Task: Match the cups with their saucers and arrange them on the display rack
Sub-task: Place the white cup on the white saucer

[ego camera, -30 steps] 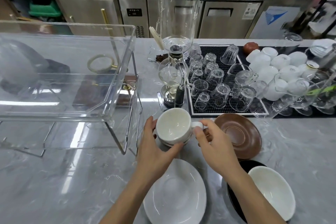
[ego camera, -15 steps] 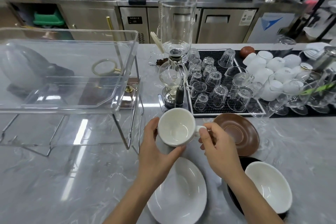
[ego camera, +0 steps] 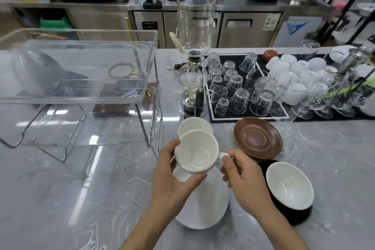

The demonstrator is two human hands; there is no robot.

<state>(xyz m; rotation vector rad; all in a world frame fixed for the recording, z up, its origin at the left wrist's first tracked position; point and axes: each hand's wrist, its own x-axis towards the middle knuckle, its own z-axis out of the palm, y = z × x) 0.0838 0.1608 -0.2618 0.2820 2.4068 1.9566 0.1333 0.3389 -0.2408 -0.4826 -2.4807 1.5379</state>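
Observation:
Both hands hold a white cup (ego camera: 196, 151) in the air above a white saucer (ego camera: 205, 201). My left hand (ego camera: 172, 178) cups its left side and bottom; my right hand (ego camera: 243, 176) pinches its handle. A second white cup (ego camera: 192, 125) stands on the counter just behind it. To the right lies an empty brown saucer (ego camera: 257, 138). A black saucer (ego camera: 292, 212) carries another white cup (ego camera: 289, 184). The clear acrylic display rack (ego camera: 81, 91) stands at the left, its shelves bare.
A glass siphon coffee maker (ego camera: 193, 57) stands right behind the cups. A black mat (ego camera: 239, 87) holds several upturned glasses, with white cups (ego camera: 300, 73) and stemmed glasses (ego camera: 324, 105) further right. Steel cabinets line the far side.
The white cup was lifted off the cup beneath it and brought nearer to me, over the white saucer. Both hands came back with it.

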